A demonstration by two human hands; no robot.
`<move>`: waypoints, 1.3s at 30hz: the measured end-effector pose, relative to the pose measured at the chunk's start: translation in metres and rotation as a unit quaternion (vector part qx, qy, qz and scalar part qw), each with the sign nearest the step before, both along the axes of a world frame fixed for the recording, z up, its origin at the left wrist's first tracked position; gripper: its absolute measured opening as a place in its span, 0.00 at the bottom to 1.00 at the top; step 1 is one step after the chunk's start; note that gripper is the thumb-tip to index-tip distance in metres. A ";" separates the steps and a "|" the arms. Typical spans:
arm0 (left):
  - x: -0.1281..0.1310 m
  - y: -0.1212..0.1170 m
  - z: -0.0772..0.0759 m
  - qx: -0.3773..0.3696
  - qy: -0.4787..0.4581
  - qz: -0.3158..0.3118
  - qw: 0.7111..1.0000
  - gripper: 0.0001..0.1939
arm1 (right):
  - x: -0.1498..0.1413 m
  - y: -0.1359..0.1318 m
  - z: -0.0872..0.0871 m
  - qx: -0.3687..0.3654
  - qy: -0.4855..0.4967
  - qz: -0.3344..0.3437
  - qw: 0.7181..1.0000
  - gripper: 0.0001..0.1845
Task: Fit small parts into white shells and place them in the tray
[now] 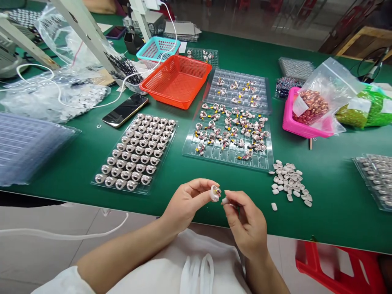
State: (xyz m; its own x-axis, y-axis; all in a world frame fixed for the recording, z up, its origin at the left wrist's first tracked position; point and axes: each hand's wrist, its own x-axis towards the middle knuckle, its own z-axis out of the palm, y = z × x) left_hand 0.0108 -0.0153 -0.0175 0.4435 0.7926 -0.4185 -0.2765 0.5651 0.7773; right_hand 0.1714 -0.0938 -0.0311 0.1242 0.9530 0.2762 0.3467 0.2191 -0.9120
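My left hand (186, 202) pinches a small white shell part (215, 193) with a bit of copper and yellow in it, just over the table's front edge. My right hand (246, 222) is closed on a small white cap (225, 200), held close beside that shell. A loose pile of white caps (289, 181) lies right of my hands. Ahead sits a clear tray (228, 157) of shells with coils and yellow pieces. On the left, a clear tray (101, 185) holds rows of closed white shells.
On the green table (330, 196) are an orange basket (177, 81), a teal basket (157, 48), a phone (125, 110), a pink basket (301, 122) with a bag of copper coils (312, 105), green bags (364, 108), stacked clear trays (24, 143) and plastic bags (49, 98). A red stool (339, 265) stands below right.
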 end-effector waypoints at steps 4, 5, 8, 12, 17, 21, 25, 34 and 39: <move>0.001 -0.002 0.000 0.020 0.006 0.009 1.000 0.10 | 0.000 0.001 0.001 0.026 -0.010 0.017 0.999 0.22; 0.001 -0.003 0.001 0.020 0.005 0.013 1.000 0.10 | 0.000 0.002 0.001 0.047 -0.023 0.029 0.998 0.24; 0.003 -0.003 0.002 0.014 0.001 0.021 1.000 0.10 | -0.002 0.005 -0.001 0.098 -0.057 0.042 0.993 0.30; 0.003 -0.003 0.001 0.010 -0.003 0.024 1.000 0.08 | -0.002 0.006 -0.007 0.118 -0.092 0.037 0.988 0.33; 0.001 -0.004 -0.001 0.005 -0.010 0.025 1.000 0.07 | -0.002 0.006 -0.008 0.130 -0.114 0.035 0.984 0.33; 0.001 -0.005 -0.001 -0.001 -0.008 0.022 1.000 0.07 | -0.002 0.007 -0.007 0.141 -0.132 0.033 0.981 0.33; 0.002 -0.005 -0.001 -0.007 -0.009 0.017 1.000 0.07 | -0.002 0.009 -0.006 0.148 -0.149 0.032 0.977 0.33; 0.000 -0.004 0.002 0.032 -0.008 0.002 0.999 0.07 | 0.005 0.002 -0.002 0.008 0.026 0.048 0.998 0.22; 0.000 -0.007 0.009 0.065 0.005 -0.007 0.998 0.07 | 0.003 0.000 -0.003 -0.091 0.100 -0.011 0.991 0.17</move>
